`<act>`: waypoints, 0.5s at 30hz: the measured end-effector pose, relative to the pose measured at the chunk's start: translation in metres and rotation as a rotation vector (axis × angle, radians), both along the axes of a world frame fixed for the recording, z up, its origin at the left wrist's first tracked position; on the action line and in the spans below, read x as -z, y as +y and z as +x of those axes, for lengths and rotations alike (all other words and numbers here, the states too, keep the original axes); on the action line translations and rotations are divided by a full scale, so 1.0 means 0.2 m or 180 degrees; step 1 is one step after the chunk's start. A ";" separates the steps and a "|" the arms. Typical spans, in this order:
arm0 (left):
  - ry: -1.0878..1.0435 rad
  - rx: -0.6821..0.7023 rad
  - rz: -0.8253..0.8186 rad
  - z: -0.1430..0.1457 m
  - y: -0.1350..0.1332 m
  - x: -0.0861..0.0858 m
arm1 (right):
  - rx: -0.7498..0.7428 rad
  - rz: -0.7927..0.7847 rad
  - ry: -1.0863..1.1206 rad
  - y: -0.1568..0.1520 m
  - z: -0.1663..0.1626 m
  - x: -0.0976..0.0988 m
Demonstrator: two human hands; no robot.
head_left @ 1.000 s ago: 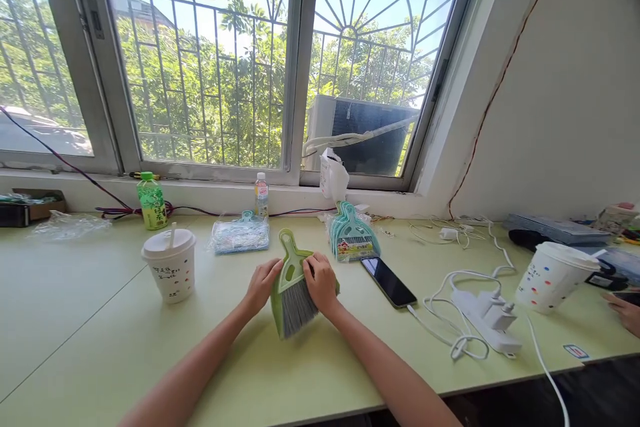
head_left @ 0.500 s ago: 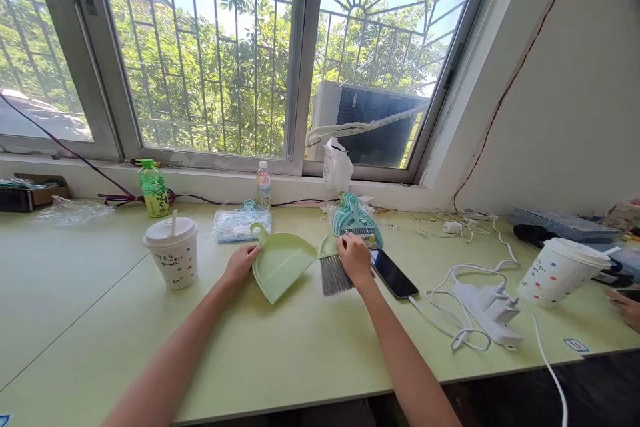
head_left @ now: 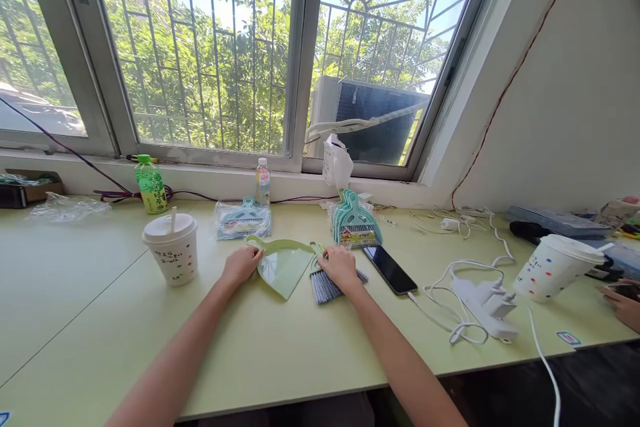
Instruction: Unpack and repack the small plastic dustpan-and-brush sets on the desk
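A pale green dustpan [head_left: 286, 268] lies on the light green table, its looped handle toward the upper left. My left hand [head_left: 242, 264] is closed on the dustpan's left edge, near the handle. Just right of the pan is a small hand brush [head_left: 325, 287] with grey bristles and a green handle. My right hand [head_left: 340, 265] grips the brush from above, hiding part of its head. Behind it stands a stack of packaged teal dustpan-and-brush sets [head_left: 356, 220], with another bagged set [head_left: 244, 220] farther left.
A lidded paper cup [head_left: 173, 250] and a green bottle [head_left: 151, 185] stand on the left, a clear bottle [head_left: 263, 181] at the back. Right are a phone [head_left: 390, 269], a power strip [head_left: 483, 307] with cables and a tilted cup [head_left: 557, 268]. Another person's hand [head_left: 620, 303] shows far right.
The brush has come down and turned, its bristles now spread on the table. My right hand has moved slightly left and lower with it. The dustpan has tilted a little.
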State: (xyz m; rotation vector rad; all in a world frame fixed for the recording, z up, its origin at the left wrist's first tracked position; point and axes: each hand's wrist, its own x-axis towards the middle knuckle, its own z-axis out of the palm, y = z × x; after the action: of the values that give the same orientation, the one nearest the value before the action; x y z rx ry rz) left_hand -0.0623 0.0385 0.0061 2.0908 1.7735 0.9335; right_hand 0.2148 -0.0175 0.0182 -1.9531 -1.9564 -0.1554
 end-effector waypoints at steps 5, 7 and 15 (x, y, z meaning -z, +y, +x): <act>0.0109 0.0037 0.0093 0.02 -0.02 0.01 | 0.0109 -0.0028 0.0223 0.02 0.00 0.02; 0.0467 0.0062 0.0024 0.03 -0.03 -0.01 | 0.0165 -0.0098 0.0355 0.02 0.01 0.02; 0.1086 -0.0177 -0.0003 0.08 -0.12 -0.13 | 0.0398 0.0616 0.1359 -0.02 0.04 -0.10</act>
State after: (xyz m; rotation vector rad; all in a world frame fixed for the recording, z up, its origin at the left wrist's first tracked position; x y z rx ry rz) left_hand -0.0463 0.0152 0.0316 2.3218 1.9976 0.6142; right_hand 0.2219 -0.0212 0.0391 -1.8043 -1.4912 0.0381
